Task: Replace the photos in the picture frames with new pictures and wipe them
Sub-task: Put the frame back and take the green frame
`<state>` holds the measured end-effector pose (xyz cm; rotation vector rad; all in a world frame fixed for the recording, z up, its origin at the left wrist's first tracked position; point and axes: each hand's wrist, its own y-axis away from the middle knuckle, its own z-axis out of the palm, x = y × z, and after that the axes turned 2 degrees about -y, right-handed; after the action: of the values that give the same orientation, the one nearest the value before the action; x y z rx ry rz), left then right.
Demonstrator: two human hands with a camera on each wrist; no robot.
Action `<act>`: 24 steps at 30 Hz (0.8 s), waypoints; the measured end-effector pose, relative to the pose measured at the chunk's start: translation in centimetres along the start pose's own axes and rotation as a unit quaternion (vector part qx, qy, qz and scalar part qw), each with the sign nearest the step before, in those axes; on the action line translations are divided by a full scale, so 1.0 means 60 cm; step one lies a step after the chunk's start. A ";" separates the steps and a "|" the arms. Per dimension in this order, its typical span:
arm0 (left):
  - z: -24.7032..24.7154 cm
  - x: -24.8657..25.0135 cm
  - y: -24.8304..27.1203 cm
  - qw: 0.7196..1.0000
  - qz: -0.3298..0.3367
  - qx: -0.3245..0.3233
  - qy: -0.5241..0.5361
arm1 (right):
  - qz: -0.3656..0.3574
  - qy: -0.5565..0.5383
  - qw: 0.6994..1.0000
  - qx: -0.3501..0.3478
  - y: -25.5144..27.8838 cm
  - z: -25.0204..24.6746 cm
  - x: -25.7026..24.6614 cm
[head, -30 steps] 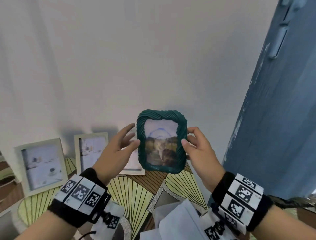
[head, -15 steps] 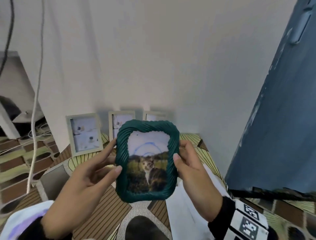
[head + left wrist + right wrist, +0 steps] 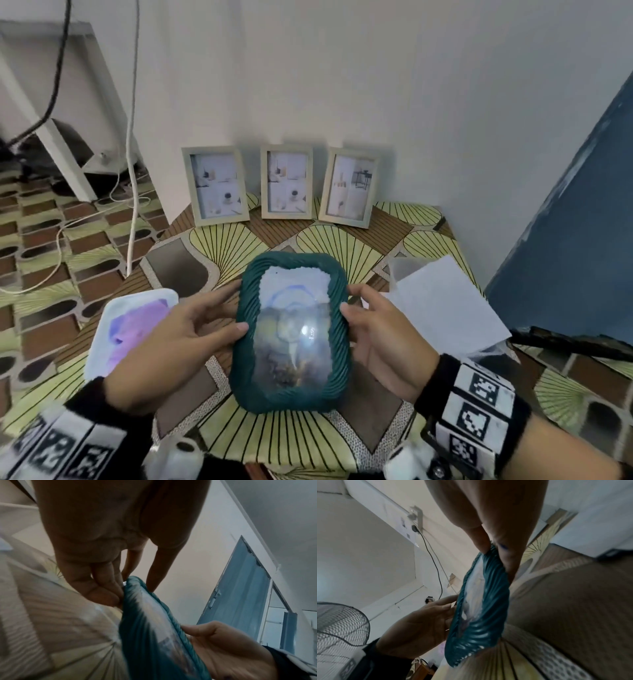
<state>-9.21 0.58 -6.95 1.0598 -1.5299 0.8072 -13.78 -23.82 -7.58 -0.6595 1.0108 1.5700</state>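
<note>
A dark green ribbed picture frame (image 3: 291,332) with a landscape photo sits between my two hands, tilted back over the patterned table (image 3: 226,243). My left hand (image 3: 205,322) pinches its left edge, thumb on the front rim and fingers behind. My right hand (image 3: 366,318) pinches the right edge the same way. The left wrist view shows the green frame (image 3: 145,622) edge-on with my left fingertips (image 3: 109,596) on its rim. In the right wrist view my thumb and fingers clamp the frame (image 3: 484,601) near its top corner.
Three pale wooden frames (image 3: 215,185) (image 3: 287,181) (image 3: 349,186) lean against the wall at the table's back. White paper sheets (image 3: 442,305) lie at the right. A white pack with purple (image 3: 130,329) lies at the left. Cables (image 3: 132,137) hang left; a blue door (image 3: 582,212) stands right.
Both hands have brought the green frame down from chest height toward the table and tilted it back. The head view has dropped, so the three wooden frames now show fully.
</note>
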 end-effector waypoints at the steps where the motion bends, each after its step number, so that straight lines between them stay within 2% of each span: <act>1: 0.005 -0.005 0.001 1.000 -0.018 -0.008 -0.011 | 0.016 0.001 1.000 0.006 -0.002 -0.002 0.007; 5: 0.019 -0.020 0.004 0.994 -0.061 -0.057 -0.068 | 0.060 0.028 0.997 0.037 -0.011 -0.011 0.035; 8: 0.021 -0.019 0.012 0.989 -0.051 -0.044 -0.135 | 0.081 0.035 0.995 0.048 -0.018 -0.021 0.047; 12: 0.027 -0.027 0.020 0.988 -0.047 -0.043 -0.142 | 0.074 0.024 0.995 0.061 -0.022 -0.034 0.052; 16: 0.033 -0.031 0.018 0.992 -0.046 -0.054 -0.106 | 0.002 0.022 0.999 0.030 -0.018 -0.040 0.051; 18: 0.038 -0.033 0.011 0.996 -0.041 -0.057 -0.051 | -0.040 0.035 0.999 0.008 -0.015 -0.038 0.046; 21: 0.046 -0.042 -0.007 0.994 -0.076 -0.055 0.053 | -0.087 0.094 0.992 0.003 -0.014 -0.041 0.040; 24: 0.057 -0.046 -0.025 0.986 -0.102 -0.079 0.104 | -0.125 0.155 0.980 0.002 -0.013 -0.044 0.037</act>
<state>-9.00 -2.49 -10.46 0.9654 -1.2640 0.6227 -13.83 -25.03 -10.89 -1.0105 1.1090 1.2697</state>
